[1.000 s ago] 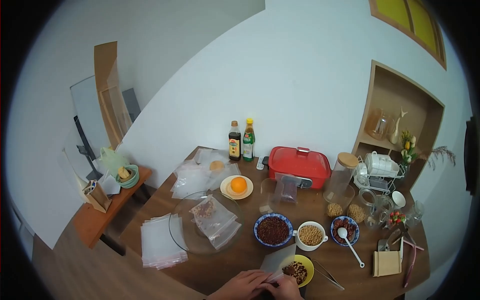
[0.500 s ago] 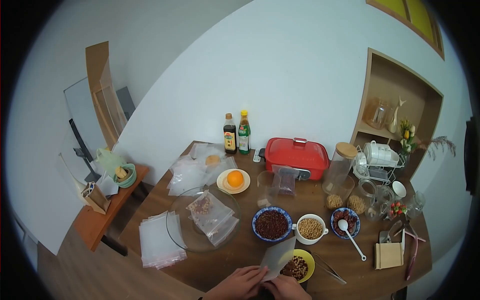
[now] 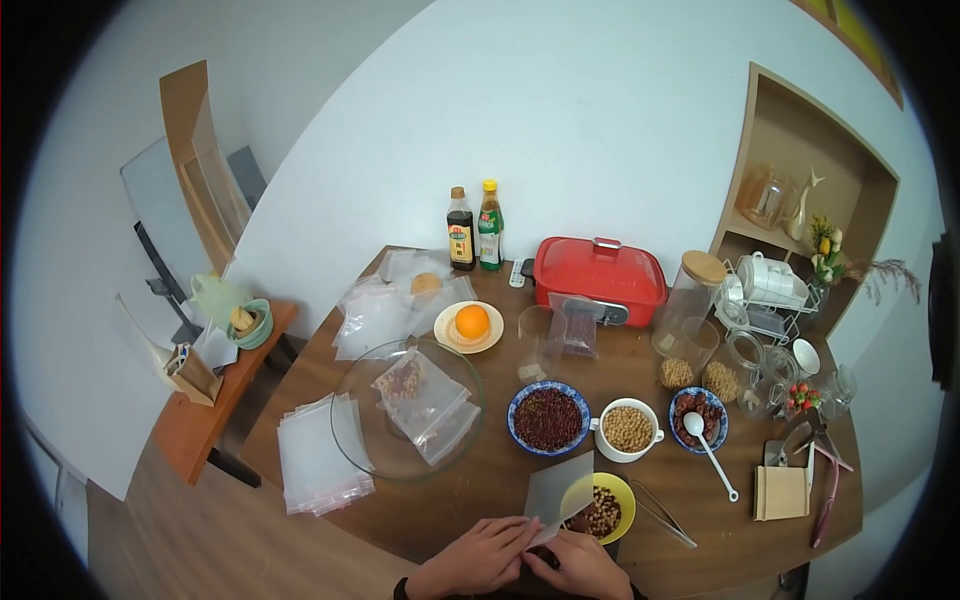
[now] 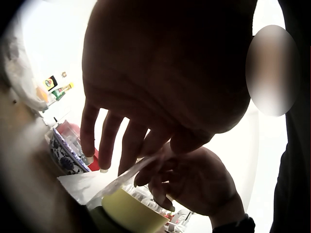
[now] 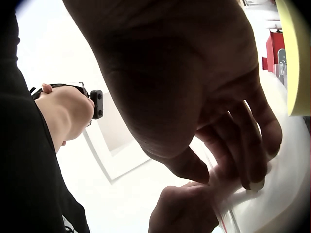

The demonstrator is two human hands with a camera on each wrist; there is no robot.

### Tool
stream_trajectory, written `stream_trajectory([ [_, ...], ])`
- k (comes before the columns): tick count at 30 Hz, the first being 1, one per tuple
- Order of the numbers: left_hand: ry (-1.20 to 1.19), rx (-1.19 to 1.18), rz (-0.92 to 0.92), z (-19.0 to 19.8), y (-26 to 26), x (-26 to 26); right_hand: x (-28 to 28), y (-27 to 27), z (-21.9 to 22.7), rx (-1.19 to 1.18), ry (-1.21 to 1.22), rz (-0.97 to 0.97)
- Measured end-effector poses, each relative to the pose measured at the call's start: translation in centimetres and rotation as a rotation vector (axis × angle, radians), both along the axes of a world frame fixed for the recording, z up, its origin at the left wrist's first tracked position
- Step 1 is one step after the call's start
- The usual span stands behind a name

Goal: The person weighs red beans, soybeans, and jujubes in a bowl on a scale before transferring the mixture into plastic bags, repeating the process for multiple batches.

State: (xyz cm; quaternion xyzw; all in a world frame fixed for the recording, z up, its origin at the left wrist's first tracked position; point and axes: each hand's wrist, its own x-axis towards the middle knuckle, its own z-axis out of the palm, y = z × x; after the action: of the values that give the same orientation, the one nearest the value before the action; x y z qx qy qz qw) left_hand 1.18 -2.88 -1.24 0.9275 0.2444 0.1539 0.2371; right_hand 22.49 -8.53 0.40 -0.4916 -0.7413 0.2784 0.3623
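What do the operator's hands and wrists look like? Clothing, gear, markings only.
Left hand and right hand: ordinary five-fingered human hands, no gloves visible. Black or very dark material rings each wrist: left wrist covering, right wrist covering. Can't tell whether sleeve cuff or strap. No cables or markings visible on the hands.

Nothing legible: the labels (image 3: pixel 460 241) on the dark bottle (image 3: pixel 461 218) and yellow-capped bottle (image 3: pixel 490 228) are too small
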Motion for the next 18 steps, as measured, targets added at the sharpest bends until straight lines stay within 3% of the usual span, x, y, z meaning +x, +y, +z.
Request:
stream_trajectory([
  [6, 0.011, 0.096, -0.005, -1.0, 0.0, -0.3, 0.3, 0.4, -2.7, 0.044, -0.060, 0.026],
  [18, -0.009, 0.156, 0.058, -0.8, 0.0, 0.2, 0.4, 0.3, -2.6, 0.078, -0.031, 0.024],
])
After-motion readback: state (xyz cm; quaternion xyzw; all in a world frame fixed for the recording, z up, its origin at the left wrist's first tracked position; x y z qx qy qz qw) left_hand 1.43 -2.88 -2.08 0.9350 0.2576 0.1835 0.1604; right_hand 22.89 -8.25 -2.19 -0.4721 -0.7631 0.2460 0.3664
